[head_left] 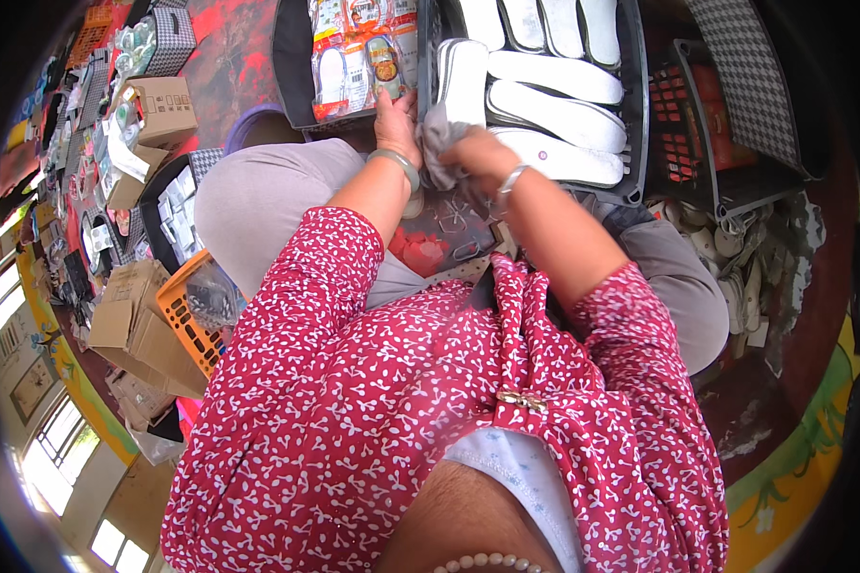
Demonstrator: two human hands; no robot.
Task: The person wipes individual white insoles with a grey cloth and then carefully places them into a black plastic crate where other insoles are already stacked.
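I sit with my knees apart, both arms in red patterned sleeves reaching forward. My left hand [395, 122] rests at the edge of a dark tray [291, 67] that holds packaged insoles [358, 53], touching one pack. My right hand [478, 153] is closed on a grey insole [437, 143], held over my lap. Both wrists wear a bangle. Just past my right hand stands a dark crate [633, 115] filled with several white insoles [554, 115] laid in rows.
An orange basket [186, 320] and flattened cardboard boxes [129, 320] lie at my left. More boxes and small packs line the far left. A red crate [678, 134] and a heap of pale insoles [736, 277] sit at my right. The floor is red.
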